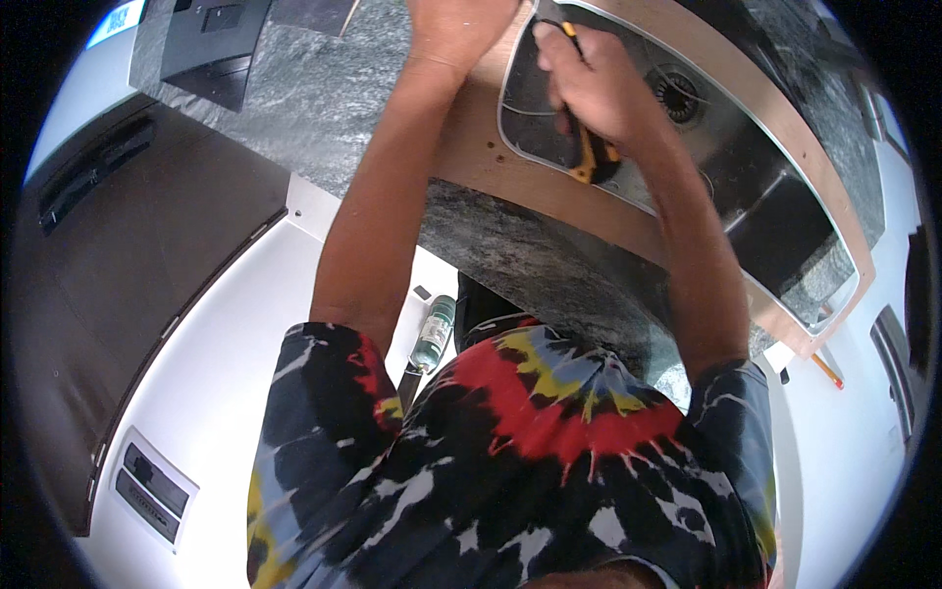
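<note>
We see the right hand (601, 86) closed around a yellow-and-black hand tool (586, 157), held over the left end of the sink (738, 167), its lower end by the near rim. The left hand (456, 31) lies by the sink's left edge, over the wood-toned surround (476, 123); the fingers run past our view's upper edge, so we cannot tell its grip. A grey stone-patterned countertop (319, 98) adjoins the surround's left edge
</note>
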`<state>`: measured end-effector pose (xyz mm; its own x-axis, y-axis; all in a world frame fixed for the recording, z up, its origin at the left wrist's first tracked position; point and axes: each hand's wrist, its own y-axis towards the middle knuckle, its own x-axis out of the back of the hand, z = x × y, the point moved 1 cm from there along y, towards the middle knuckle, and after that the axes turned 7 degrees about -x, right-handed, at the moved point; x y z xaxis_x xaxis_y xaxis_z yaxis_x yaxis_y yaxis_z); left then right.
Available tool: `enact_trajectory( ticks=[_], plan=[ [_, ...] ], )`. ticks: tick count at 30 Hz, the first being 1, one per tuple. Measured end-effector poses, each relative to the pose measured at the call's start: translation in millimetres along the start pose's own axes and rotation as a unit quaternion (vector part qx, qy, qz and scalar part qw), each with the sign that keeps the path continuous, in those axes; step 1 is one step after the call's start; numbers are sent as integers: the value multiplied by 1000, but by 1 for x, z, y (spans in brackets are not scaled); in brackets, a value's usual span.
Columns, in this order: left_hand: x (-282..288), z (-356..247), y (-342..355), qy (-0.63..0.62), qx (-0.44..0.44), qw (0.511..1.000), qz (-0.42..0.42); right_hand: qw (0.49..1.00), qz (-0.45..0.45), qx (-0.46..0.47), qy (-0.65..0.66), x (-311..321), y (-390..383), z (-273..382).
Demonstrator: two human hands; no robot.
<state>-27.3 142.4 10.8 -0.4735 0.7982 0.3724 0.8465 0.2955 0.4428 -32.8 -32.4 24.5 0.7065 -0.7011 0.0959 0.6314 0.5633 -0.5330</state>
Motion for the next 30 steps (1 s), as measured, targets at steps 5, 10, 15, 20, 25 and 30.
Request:
enact_trajectory(
  ticks=[5,10,15,20,25,30],
  plan=[
    [-1,-8,2,76,-76,994,-14,992,-83,-45,79,-26,-5,6],
    [28,-43,20,42,48,987,151,998,-23,-28,52,-15,-3,7],
    [85,-55,26,448,-4,844,296,998,-37,-15,50,-11,-2,-4],
    [56,-63,3,267,161,932,184,995,-38,-30,91,-18,-2,-3],
    [19,-52,11,279,144,923,220,992,-39,-23,120,-23,-1,-9],
    [11,-44,-5,203,125,962,134,990,-63,-1,123,-21,-2,-11]
  ],
)
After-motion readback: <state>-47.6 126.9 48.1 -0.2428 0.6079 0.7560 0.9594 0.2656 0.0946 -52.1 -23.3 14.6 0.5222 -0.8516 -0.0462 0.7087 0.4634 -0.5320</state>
